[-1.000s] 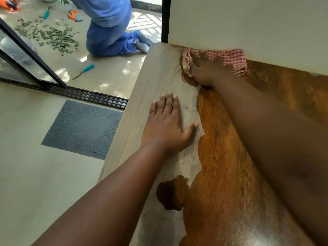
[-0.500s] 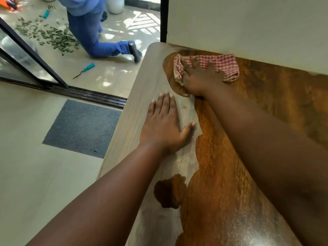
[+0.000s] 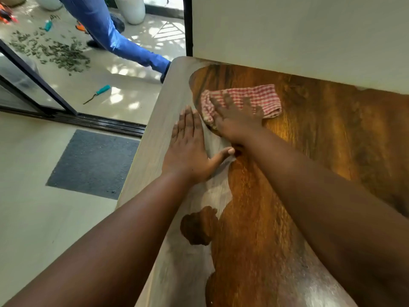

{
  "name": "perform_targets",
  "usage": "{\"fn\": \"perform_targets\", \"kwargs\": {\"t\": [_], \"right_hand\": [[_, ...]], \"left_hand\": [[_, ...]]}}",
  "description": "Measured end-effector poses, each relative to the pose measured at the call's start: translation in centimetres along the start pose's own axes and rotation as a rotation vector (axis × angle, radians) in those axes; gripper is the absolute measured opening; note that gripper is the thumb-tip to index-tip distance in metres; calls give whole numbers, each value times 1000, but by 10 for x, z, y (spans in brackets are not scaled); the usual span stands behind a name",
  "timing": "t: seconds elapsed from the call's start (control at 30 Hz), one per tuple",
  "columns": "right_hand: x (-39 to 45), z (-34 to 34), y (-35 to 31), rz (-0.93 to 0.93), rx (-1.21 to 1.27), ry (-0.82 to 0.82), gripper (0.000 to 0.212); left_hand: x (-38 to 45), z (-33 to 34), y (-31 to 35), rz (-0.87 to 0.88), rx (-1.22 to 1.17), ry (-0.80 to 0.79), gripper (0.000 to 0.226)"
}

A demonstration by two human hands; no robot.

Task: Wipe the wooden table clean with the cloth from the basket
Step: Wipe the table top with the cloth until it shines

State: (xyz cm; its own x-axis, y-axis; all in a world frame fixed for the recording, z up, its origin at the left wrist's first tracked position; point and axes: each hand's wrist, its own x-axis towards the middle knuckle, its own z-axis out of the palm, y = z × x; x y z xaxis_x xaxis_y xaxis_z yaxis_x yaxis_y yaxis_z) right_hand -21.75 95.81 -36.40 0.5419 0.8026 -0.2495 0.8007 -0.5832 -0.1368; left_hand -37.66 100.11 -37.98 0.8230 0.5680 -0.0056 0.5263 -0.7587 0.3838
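Note:
A red-and-white checked cloth point(image 3: 263, 96) lies bunched on the wooden table point(image 3: 309, 151) near its far left corner. My right hand point(image 3: 236, 117) presses flat on the cloth, fingers spread over it. My left hand point(image 3: 190, 147) rests flat and open on the table's pale dusty left strip, thumb pointing right, just beside my right wrist. The right part of the table is dark, shiny brown; the left strip and front left are grey with dust, with one dark patch point(image 3: 197, 227) in it. No basket is in view.
A white wall point(image 3: 298, 29) runs along the table's far edge. Left of the table lie a grey floor mat point(image 3: 93, 162) and a sliding door track point(image 3: 88, 120). Outside, a person in blue trousers point(image 3: 115, 34) walks among scattered leaves point(image 3: 55, 52), a teal-handled tool point(image 3: 97, 93) and a white pot point(image 3: 130, 7).
My right hand has dragged the cloth from the far left corner back toward me, leaving that corner dark and wiped. The left hand stayed put. The person outside rose from kneeling and is stepping away.

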Motion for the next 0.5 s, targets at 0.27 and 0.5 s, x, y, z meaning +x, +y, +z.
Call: {"fn": "perform_targets", "kwargs": {"t": [0.27,0.5], "right_hand": [[-86,5,28,-105,-74,-76,51],[-98,15,-19,63,40,-77,55]], "left_hand": [[-14,-24,-5,4,-98,-54,128],[-54,-53,-40,4,195,-153,122]]}}
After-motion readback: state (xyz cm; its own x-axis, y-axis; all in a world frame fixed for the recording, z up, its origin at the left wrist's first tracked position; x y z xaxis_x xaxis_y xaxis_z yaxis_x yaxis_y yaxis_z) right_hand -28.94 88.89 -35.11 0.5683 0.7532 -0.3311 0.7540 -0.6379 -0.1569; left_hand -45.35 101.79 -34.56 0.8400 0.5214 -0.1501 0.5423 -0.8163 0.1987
